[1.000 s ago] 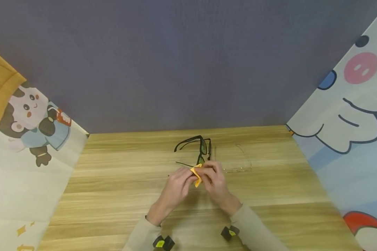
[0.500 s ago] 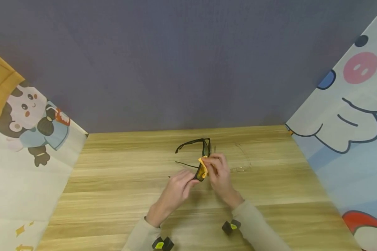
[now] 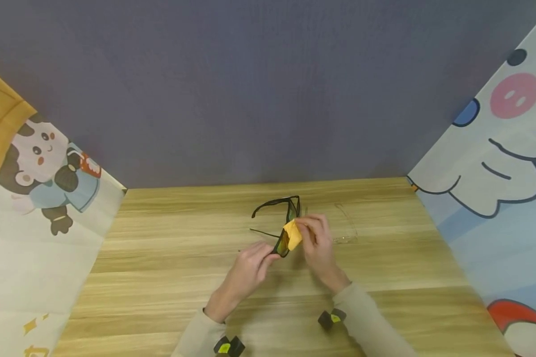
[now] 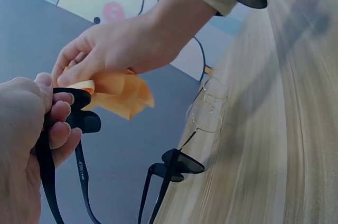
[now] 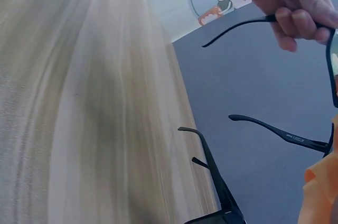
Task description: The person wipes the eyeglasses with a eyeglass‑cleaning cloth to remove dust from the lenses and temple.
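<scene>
My left hand grips black-framed sunglasses by one end, where the temple meets the front, holding them above the table. Their lenses look greenish-orange in the head view. My right hand pinches an orange-yellow cloth, which hangs against the front of the sunglasses and partly covers them. In the left wrist view the cloth drapes loosely below the right fingers. A second pair of black sunglasses lies on the table behind the held pair, its temples partly hidden in the head view.
Thin wire-rimmed glasses lie on the wooden table, right of the right hand. A grey panel rises behind the table, with cartoon-printed sheets along both sides.
My right hand has moved right and slightly up with the cloth, which now hangs more spread out. More of the near lens shows. My left hand stays nearly in place, holding the sunglasses.
</scene>
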The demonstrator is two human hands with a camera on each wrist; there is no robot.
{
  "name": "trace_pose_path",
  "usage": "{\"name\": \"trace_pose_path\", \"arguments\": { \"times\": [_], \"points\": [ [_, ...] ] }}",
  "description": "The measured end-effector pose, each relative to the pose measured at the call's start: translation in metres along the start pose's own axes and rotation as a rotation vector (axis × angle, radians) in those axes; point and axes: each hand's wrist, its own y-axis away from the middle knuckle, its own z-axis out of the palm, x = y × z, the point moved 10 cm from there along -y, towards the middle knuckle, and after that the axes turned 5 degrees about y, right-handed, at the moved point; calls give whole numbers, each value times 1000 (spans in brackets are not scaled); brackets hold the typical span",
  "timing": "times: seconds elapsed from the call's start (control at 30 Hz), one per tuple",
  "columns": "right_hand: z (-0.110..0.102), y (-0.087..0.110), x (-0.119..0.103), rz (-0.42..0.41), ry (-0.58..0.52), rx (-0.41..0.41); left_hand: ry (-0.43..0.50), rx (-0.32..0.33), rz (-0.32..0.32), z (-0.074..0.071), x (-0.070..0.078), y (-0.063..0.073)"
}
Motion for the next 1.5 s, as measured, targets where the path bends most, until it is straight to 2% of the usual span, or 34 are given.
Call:
{"name": "trace_pose_path", "arguments": {
  "times": [0.13,0.37,0.63,0.73,0.83,0.97,1.17,1.33,1.5],
  "points": [
    [-3,-5,4,21,26,16,4,-13,0,2,1,1],
    [4,-11,9,63,52,-30,4,-14,32,3,9,-2],
    [6,-14,7,-7,10,-12,50,-14,25,2,10,-1],
    [5,-16,13,19,2,-3,69,-17,40,2,13,-2],
    [3,-18,24,86,11,3,92,-17,63,2,16,-2],
    [2,-21,36,163,28,-6,111,-20,64,2,17,-1],
    [1,-23,35,184,23,-14,110,-21,48,2,16,-1],
    [2,-19,20,117,20,-50,90,11,67,0,15,-1],
    [4,-13,4,18,-2,-55,88,35,39,-2,11,-2]
  ]
}}
